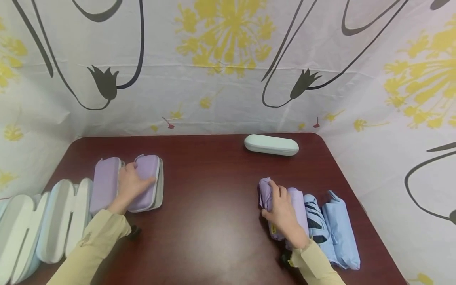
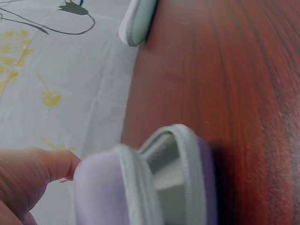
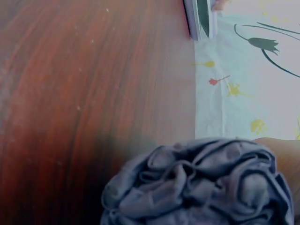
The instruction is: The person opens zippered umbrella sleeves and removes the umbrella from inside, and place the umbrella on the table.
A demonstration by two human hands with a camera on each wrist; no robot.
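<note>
On the left, my left hand (image 1: 131,183) grips a lilac zip case (image 1: 147,170), fingers at its left side and thumb across its upper face. The case stands on edge, its unzipped halves parted, as the left wrist view (image 2: 101,187) shows. Another lilac case (image 1: 103,184) stands just left of that hand. Over on the right, my right hand (image 1: 283,211) holds a folded purple umbrella (image 1: 265,194), the leftmost of a row. Its gathered cloth end (image 3: 197,187) fills the bottom of the right wrist view. A lilac folded umbrella (image 1: 298,208) lies beside it.
Blue folded umbrellas, one striped (image 1: 315,217) and one plain (image 1: 342,231), lie farther right. Several pale, parted cases, including a light blue one (image 1: 53,221), stand at the left. A mint case (image 1: 271,145) lies near the table's (image 1: 210,198) back edge, before a patterned cloth (image 1: 221,99).
</note>
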